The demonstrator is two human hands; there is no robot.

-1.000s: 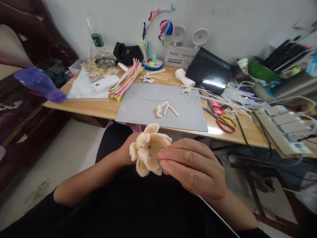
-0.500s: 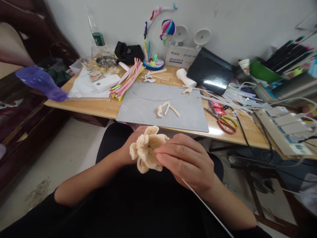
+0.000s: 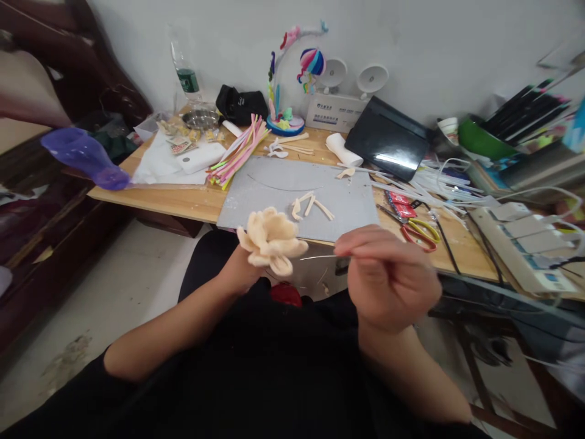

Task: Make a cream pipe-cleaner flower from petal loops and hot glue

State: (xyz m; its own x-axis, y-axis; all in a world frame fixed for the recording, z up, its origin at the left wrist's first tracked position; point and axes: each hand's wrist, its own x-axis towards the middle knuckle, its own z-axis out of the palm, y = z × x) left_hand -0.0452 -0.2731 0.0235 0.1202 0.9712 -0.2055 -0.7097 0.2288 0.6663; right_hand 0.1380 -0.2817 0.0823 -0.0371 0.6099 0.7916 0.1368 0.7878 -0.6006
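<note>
A cream flower made of fuzzy petals (image 3: 270,238) is held up in front of the cutting mat's near edge. My left hand (image 3: 244,269) is closed beneath it, with its fingers mostly hidden behind the petals. To the right, apart from the flower, my right hand (image 3: 393,274) pinches a thin metal wire (image 3: 319,258) between thumb and fingers. The wire's free end points left at the flower and stops just short of the petals. Several bent cream fuzzy pieces (image 3: 312,205) lie on the grey cutting mat (image 3: 265,183) beyond my hands.
Pink and yellow pipe cleaners (image 3: 240,152) lie left of the mat. Red and yellow-handled scissors (image 3: 418,235) rest at its right, near white stems (image 3: 439,189) and a power strip (image 3: 516,244). A black glossy case (image 3: 388,140) and a colourful balloon ornament (image 3: 286,125) stand behind.
My right hand has moved right, away from the petals, and the wire now points left instead of trailing down. The flower has risen slightly and turned more upright in my left hand.
</note>
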